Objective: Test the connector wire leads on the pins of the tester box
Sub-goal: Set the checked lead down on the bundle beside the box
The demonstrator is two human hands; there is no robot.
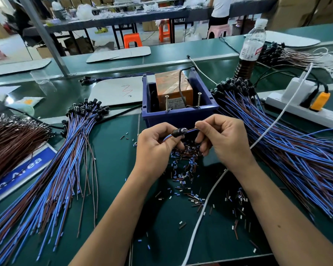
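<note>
The tester box [173, 89], orange and wrapped in tape, sits in a blue bin [181, 114] with two upright screw pins [166, 103] at its front edge. Just in front of the bin I hold one connector [179, 132], a black cap with blue and brown leads. My left hand [154, 144] pinches the leads beside the black cap. My right hand [223, 139] pinches the leads on the cap's other side. The lead ends are hidden inside my fingers. Both hands are below the pins and apart from them.
Piles of blue and brown connector wires lie at the left [69, 160] and right [286, 143]. Cut insulation bits [186, 169] litter the green mat. A white cable [206, 204] crosses under my right arm. A power strip [300, 106] and a bottle [250, 48] stand at the right.
</note>
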